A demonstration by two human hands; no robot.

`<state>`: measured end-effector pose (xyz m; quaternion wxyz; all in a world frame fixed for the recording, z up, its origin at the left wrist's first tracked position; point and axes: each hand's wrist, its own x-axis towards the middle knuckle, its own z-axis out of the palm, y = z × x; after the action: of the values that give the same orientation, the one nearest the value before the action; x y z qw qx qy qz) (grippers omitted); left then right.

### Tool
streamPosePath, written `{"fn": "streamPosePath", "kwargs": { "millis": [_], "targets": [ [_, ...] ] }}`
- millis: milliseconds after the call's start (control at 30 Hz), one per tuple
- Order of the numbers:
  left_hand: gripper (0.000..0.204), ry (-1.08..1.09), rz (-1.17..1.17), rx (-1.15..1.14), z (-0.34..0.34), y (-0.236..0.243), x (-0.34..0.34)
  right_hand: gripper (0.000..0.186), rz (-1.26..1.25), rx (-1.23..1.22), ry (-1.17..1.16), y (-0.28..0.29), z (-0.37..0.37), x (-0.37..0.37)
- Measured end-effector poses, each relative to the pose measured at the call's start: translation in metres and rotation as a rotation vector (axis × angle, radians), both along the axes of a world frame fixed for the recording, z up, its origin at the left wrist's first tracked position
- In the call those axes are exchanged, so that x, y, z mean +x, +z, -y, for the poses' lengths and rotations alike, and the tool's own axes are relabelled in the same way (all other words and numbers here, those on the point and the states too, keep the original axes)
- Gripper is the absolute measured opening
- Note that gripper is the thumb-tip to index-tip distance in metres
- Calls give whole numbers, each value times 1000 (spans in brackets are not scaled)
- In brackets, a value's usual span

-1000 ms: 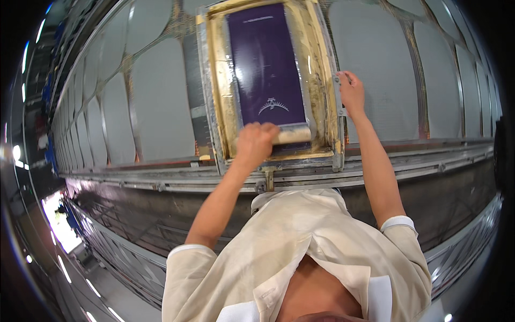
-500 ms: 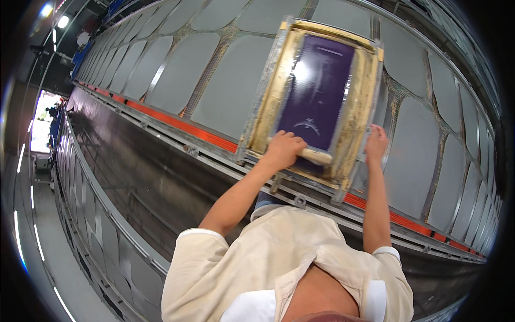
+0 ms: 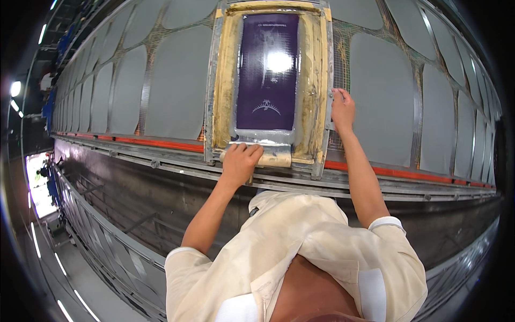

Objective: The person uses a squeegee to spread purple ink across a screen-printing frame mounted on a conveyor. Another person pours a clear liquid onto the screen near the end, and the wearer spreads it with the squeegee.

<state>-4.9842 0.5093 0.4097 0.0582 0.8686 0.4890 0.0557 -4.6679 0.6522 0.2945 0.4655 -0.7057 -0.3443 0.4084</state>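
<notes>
A screen printing frame (image 3: 328, 64) lies in front of me, its borders covered with yellowish tape. Its mesh window (image 3: 265, 59) looks dark purple and glossy, with a pale arched design at the near end. My left hand (image 3: 241, 162) is closed around a squeegee (image 3: 277, 160), which lies across the near end of the frame, just below the window. The squeegee's left part is hidden by my fingers. At the frame's right rail, the fingers of my right hand (image 3: 344, 110) are curled and pinch the edge.
Under the frame runs a long table with rows of grey fabric panels (image 3: 378, 99) and netted strips between them. An orange strip (image 3: 386, 172) and a metal rail (image 3: 370, 181) follow its near edge. Another rack of panels (image 3: 120, 225) stands across the aisle at left.
My left hand has drawn the squeegee nearer, off the window's lower end. The view has turned, so the frame now appears straighter and further left. My right hand stays by its right rail.
</notes>
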Motion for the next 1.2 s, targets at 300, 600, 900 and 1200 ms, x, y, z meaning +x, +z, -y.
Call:
{"fn": "streamPosePath", "kwargs": {
  "millis": [300, 600, 900, 1200],
  "targets": [
    [41, -99, 57, 24, -53, -26, -10, 28, 96, -164, 80, 5, -7, 6],
    [30, -144, 86, 251, -393, -51, 14, 28, 389, -74, -33, 19, -9, -18],
    [33, -50, -132, -65, -516, -20, 35, 26, 360, -140, -68, 31, -8, -23],
    [22, -81, -42, -114, -348, -21, 21, 32, 427, -7, -86, 5, -5, -13]
  ]
}}
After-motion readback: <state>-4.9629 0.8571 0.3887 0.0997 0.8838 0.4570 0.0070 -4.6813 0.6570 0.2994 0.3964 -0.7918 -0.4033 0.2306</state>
